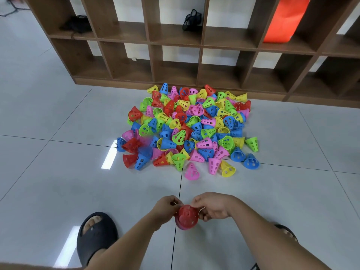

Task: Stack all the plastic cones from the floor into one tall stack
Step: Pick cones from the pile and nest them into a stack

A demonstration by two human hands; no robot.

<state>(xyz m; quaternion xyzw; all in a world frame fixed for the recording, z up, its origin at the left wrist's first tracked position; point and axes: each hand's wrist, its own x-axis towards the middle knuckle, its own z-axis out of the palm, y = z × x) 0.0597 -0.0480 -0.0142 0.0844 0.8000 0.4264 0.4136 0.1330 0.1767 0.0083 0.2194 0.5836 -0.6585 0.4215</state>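
**Red cone held between both hands, short of the pile**

Nearer the camera than the cone pile (187, 129), a foot in a black slipper (95, 234) stood on the grey floor tiles (58, 172), out to the pile's left. Next came the left hand (165, 209), directly below the pile's middle and well apart from it. Its fingers were curled together, pinching the left edge of a red cone (186, 216). The cone sat between the two sets of fingertips, held above the floor with its holed wall facing the camera. A pink-purple edge showed under its lower rim; whether that was a second cone could not be told. The right hand (212, 208) gripped the cone's right edge, fingers bent and bunched around it. A thin pale strip showed at each hand's fingertips, too small to identify. A second dark slipper (286, 231) peeked from behind the right forearm.

The pile itself lay loose on the floor, red, blue, green, yellow and pink perforated cones mostly tipped on their sides; a few at its left edge were blurred. Behind it, touching its far edge, stood a brown wooden cubby shelf (175, 78). Its cubbies held one black mesh bag (76, 24) above the pile's left, another mesh bag (191, 19) above its middle, and an orange-red sheet (286, 18) above its right.
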